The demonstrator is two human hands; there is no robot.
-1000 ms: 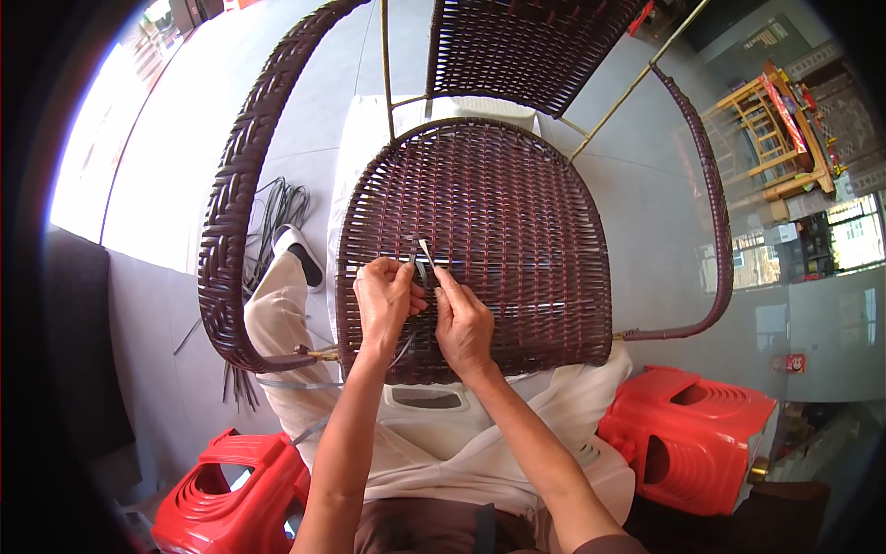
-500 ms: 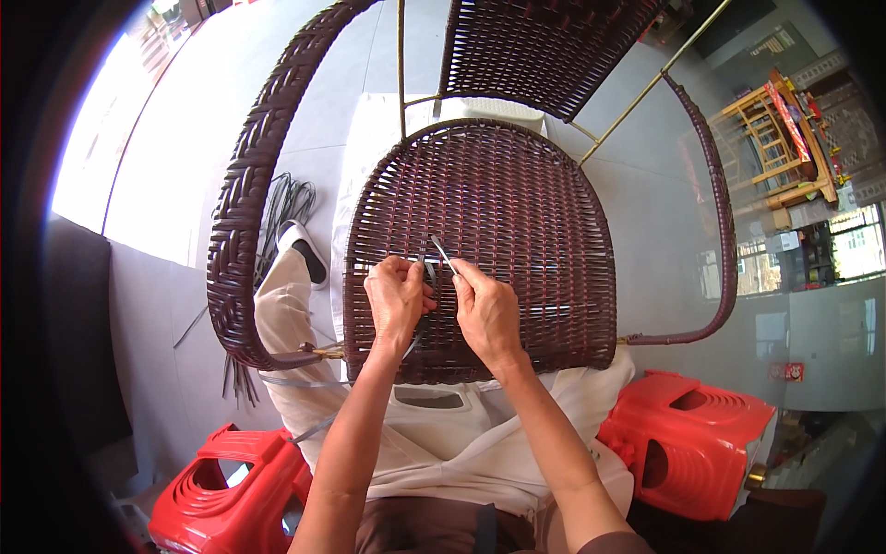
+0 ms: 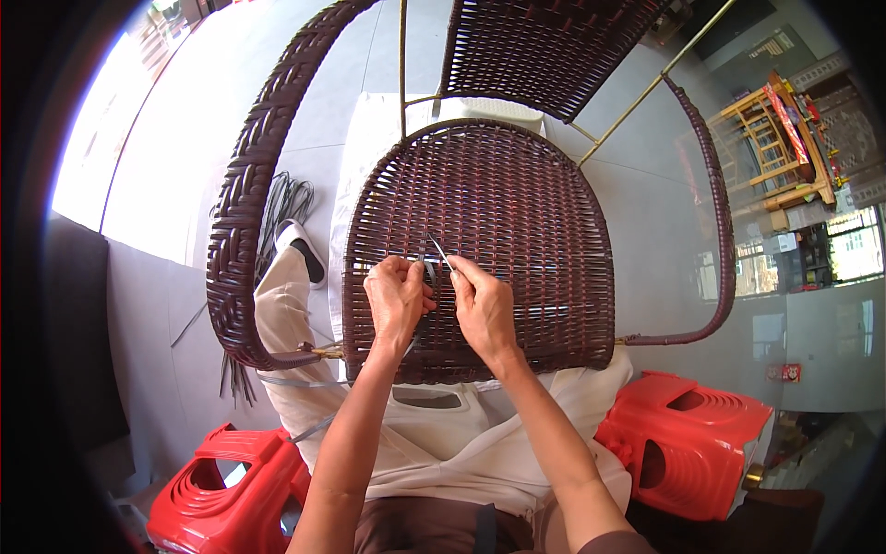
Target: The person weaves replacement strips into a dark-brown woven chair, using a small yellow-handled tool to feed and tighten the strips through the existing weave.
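Note:
A dark brown woven chair (image 3: 544, 222) spreads before me, its rounded seat close to my lap. My left hand (image 3: 395, 300) is closed over the near middle of the seat, pinching a narrow grey strip (image 3: 430, 272) that loops beside the fingertips and trails toward me. Just right of it, my right hand (image 3: 486, 319) grips a thin metal tool (image 3: 439, 247) with a pointed end, slanting up and left over the weave. Its handle is hidden in my fingers. Whether the tip enters the weave I cannot tell.
A thick braided armrest (image 3: 242, 185) curves at left, a thinner armrest (image 3: 723, 212) at right. The woven backrest (image 3: 544, 55) stands beyond the seat. Grey strips (image 3: 286, 203) lie by my shoe. Red plastic stools (image 3: 217, 494) flank me; a wooden frame (image 3: 775, 138) stands far right.
My right hand has shifted very slightly left, and the metal tool has turned so that it looks thinner. My left hand stays in place with the strip.

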